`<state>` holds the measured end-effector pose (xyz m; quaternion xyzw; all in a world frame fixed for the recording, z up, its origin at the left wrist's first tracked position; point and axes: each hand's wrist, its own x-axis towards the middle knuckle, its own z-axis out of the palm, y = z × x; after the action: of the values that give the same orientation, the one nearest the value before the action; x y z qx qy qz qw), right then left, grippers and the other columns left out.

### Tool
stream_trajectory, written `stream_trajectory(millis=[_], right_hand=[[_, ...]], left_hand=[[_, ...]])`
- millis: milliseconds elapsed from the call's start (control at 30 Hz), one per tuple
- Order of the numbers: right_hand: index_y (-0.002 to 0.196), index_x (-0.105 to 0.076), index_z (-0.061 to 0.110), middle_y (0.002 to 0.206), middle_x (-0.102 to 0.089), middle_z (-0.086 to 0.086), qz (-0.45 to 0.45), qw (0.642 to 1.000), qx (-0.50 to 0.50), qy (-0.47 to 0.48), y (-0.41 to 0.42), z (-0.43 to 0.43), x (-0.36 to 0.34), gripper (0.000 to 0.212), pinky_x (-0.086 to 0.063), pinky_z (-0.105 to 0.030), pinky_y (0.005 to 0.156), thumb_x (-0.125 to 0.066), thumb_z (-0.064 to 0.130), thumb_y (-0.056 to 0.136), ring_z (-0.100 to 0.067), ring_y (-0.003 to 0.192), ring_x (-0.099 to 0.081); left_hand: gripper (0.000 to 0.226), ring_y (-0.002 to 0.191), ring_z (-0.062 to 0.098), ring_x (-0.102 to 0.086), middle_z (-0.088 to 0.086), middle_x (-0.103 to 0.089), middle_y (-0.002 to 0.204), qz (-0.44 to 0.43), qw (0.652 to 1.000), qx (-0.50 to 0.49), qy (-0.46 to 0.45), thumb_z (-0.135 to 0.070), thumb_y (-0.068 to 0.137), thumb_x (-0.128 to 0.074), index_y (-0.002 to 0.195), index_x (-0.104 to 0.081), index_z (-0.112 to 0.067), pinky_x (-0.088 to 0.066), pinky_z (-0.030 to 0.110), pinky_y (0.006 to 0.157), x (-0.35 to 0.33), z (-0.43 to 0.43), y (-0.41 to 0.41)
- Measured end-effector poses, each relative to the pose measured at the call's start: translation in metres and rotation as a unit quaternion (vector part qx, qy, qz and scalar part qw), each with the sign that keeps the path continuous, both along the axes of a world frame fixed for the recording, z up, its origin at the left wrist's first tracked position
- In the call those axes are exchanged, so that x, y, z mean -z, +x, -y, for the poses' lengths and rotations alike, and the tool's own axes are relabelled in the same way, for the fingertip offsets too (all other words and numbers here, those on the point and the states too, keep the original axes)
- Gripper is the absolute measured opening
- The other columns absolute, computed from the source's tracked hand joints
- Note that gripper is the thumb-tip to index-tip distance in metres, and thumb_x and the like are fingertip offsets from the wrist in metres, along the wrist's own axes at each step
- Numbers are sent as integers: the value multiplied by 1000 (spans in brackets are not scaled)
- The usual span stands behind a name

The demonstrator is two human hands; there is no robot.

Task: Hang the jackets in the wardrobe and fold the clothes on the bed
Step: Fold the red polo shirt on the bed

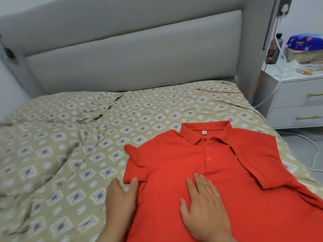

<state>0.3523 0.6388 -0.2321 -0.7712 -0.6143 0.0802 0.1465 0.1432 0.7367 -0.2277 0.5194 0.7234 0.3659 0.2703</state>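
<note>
A red polo shirt (218, 172) lies face up on the bed (70, 137), collar toward the headboard, buttons showing. Its right sleeve is folded in over the chest; its left sleeve sticks out to the left. My left hand (120, 194) is at the lower edge of that left sleeve, thumb on the red cloth and fingers tucked at the hem. My right hand (204, 203) lies flat on the shirt's front below the placket, fingers straight and together.
The bed has a beige patterned cover, rumpled at the left. A grey padded headboard (131, 58) stands behind. A white nightstand (297, 102) with drawers and clutter is at the right. A red cable (227, 91) trails onto the bed; white cables lie on the floor.
</note>
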Motion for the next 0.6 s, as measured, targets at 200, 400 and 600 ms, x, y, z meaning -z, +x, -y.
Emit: stream_trajectory(millis=[200, 400, 600], right_hand=[[157, -19, 27, 166, -10, 1, -20, 999, -15, 26, 1, -6, 9, 74, 12, -31, 120, -25, 58, 90, -14, 152, -2], [157, -22, 27, 166, -12, 0, -26, 999, -5, 36, 0, -4, 7, 74, 12, -31, 119, -28, 57, 90, -13, 152, -4], [157, -18, 28, 166, -9, 2, -14, 999, -8, 32, 1, -5, 11, 74, 15, -30, 118, -24, 58, 90, -12, 152, 0]], left_hand=[[38, 36, 13, -44, -1, -50, 43, 133, 983, 22, -123, -37, 83, -75, 65, -54, -12, -33, 23, 42, -34, -53, 6], [13, 26, 12, -40, 5, -49, 42, 234, 942, -112, -212, -8, 88, -63, 77, -57, -7, -31, 13, 30, -27, -54, -24], [12, 75, 30, -69, 20, -70, 87, 457, 869, -50, -186, -1, 88, -62, 99, -61, 1, -61, 43, 64, -38, -61, -19]])
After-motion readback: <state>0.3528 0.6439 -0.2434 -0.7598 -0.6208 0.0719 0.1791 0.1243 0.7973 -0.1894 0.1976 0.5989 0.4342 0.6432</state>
